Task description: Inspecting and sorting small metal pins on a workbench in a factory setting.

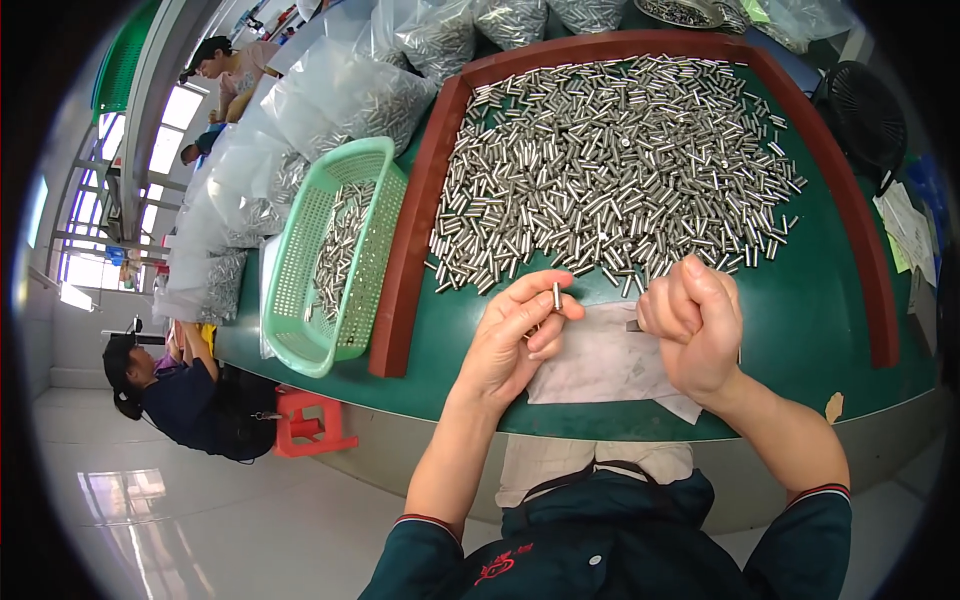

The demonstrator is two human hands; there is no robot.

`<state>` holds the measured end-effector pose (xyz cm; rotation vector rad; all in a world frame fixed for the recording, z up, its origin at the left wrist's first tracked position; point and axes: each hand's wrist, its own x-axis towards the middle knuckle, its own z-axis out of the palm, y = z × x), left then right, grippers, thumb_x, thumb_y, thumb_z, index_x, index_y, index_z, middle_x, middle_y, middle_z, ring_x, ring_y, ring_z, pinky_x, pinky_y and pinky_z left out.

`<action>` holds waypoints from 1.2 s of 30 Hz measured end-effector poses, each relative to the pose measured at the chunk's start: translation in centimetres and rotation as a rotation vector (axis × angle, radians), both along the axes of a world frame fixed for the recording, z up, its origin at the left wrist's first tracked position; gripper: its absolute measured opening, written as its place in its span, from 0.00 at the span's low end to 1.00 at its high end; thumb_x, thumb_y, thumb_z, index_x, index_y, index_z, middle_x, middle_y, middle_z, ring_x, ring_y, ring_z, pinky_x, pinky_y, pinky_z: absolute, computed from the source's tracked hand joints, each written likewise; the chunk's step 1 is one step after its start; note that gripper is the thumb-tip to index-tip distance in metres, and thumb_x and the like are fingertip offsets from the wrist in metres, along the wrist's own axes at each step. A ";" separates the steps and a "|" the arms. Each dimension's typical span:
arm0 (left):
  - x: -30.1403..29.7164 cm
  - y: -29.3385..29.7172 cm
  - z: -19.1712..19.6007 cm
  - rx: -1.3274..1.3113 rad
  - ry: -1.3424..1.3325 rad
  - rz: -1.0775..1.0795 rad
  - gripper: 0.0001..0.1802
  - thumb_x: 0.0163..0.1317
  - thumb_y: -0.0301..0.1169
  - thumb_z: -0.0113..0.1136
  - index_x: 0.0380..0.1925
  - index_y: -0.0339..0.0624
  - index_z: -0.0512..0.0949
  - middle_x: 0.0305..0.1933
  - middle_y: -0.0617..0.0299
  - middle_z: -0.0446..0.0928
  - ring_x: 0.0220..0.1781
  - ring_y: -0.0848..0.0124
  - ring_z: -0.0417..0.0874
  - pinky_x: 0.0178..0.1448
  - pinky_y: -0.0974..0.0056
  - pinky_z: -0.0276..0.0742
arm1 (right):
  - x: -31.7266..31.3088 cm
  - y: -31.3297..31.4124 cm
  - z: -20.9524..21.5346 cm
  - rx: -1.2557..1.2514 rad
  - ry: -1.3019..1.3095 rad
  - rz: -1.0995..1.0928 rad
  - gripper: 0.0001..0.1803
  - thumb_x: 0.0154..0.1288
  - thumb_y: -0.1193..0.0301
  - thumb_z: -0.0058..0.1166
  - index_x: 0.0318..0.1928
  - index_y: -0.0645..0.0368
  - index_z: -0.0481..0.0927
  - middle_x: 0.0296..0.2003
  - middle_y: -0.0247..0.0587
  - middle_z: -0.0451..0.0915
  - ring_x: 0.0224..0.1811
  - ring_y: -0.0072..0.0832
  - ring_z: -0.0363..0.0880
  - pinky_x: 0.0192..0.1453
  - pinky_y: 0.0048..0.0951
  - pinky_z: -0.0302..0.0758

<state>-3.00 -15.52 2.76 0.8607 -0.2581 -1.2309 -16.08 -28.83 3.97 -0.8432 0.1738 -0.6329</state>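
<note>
Between the thumb and fingers of my left hand [515, 335] a short shiny metal pin [557, 296] stands upright. My right hand [695, 325] is closed in a fist to the right of it, and a small grey end pokes out at its left side; the rest is hidden by the fingers. Under and between both hands lies a stained whitish cloth [600, 365] on the green tabletop. Just beyond the hands spreads a large heap of similar metal pins [610, 170].
A dark red wooden frame [408, 250] borders the heap on three sides. Left of it stands a green plastic basket [300, 270] partly filled with pins. Clear bags of pins [335, 110] line the left and back. A black fan [862, 115] is at the right; people and a red stool [305, 420] are leftward.
</note>
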 end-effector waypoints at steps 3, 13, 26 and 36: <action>0.0 -0.1 0.2 0.005 0.012 -0.001 0.12 0.60 0.27 0.47 0.43 0.36 0.70 0.32 0.56 0.75 0.17 0.85 0.58 0.19 0.80 0.53 | 0.0 -0.1 0.0 0.008 -0.003 0.002 0.23 0.64 0.67 0.33 0.10 0.54 0.52 0.07 0.28 0.52 0.12 0.16 0.45 0.18 0.21 0.47; -0.2 -0.2 0.2 -0.025 0.021 0.020 0.11 0.61 0.32 0.44 0.36 0.36 0.70 0.32 0.52 0.75 0.19 0.79 0.62 0.20 0.76 0.56 | 0.0 -0.2 -0.1 0.006 0.003 0.007 0.23 0.64 0.66 0.33 0.10 0.54 0.52 0.07 0.28 0.53 0.11 0.16 0.46 0.17 0.21 0.46; -0.6 -3.1 -0.1 0.530 -1.688 0.173 0.09 0.45 0.28 0.63 0.26 0.37 0.74 0.08 0.62 0.62 0.10 0.67 0.64 0.17 0.64 0.60 | 0.0 -0.2 -0.1 0.025 0.010 -0.001 0.24 0.64 0.67 0.34 0.10 0.54 0.52 0.07 0.28 0.54 0.11 0.15 0.46 0.17 0.21 0.47; -1.8 -2.2 1.0 0.407 -1.607 0.061 0.05 0.45 0.24 0.61 0.21 0.37 0.75 0.08 0.66 0.57 0.11 0.76 0.57 0.16 0.69 0.55 | -0.1 -0.2 -0.3 0.014 0.027 -0.020 0.24 0.64 0.67 0.36 0.09 0.54 0.52 0.07 0.27 0.53 0.11 0.14 0.47 0.16 0.20 0.46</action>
